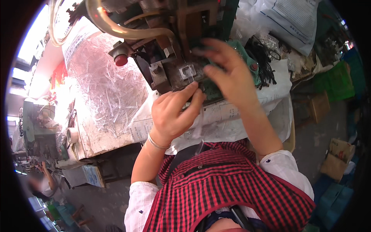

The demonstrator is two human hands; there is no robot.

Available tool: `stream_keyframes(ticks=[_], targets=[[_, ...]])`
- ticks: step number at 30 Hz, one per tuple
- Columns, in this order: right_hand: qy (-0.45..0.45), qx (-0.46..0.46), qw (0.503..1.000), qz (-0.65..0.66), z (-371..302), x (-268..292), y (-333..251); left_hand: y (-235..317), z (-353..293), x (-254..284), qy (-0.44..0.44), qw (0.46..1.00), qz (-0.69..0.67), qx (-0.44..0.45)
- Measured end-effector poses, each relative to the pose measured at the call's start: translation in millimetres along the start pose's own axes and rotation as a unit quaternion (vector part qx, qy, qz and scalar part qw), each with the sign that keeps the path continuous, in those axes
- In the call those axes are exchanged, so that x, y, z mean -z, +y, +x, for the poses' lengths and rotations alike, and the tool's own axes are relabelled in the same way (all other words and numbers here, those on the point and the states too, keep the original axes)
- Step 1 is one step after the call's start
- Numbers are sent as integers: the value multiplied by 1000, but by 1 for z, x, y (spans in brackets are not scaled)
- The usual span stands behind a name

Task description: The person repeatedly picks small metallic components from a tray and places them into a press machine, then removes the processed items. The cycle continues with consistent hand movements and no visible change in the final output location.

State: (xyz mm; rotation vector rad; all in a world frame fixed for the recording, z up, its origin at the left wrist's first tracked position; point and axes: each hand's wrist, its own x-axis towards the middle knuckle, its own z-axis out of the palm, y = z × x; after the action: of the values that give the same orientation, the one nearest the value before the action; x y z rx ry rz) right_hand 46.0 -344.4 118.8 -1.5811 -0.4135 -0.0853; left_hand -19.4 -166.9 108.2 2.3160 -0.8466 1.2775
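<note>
My left hand (174,113) is closed at the fingertips on a thin clear plastic strip (190,78). The far end of this strip lies at a small pale metal die (187,72) on the bed of a dark bench press (177,79). My right hand (231,75) is raised at the right side of the press, blurred by motion. Its thumb stands apart from the fingers, and no held thing is visible in it. More clear plastic (199,125) hangs below my left hand, over the bench edge.
A big heap of clear plastic strips (112,85) lies left of the press. A red push button (120,60) and a clear hose (135,34) jut out there. Black cables (264,62) and a white sack (288,23) lie right. Another person (42,183) sits far left.
</note>
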Motion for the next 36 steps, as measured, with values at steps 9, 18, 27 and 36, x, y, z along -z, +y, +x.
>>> stream_keyframes(ticks=[9, 18, 27, 36], targets=[[93, 42, 939, -328, -18, 75, 117, -11, -6, -15, 14, 999, -2, -32], [72, 19, 849, -522, -8, 50, 117, 19, -17, 4, -46, 989, -47, 135], [205, -19, 917, -342, -25, 62, 107, -37, -54, 74, -14, 931, 148, 333], [136, -12, 949, -284, -10, 35, 105, -134, -125, 13, -274, 847, 338, 305]])
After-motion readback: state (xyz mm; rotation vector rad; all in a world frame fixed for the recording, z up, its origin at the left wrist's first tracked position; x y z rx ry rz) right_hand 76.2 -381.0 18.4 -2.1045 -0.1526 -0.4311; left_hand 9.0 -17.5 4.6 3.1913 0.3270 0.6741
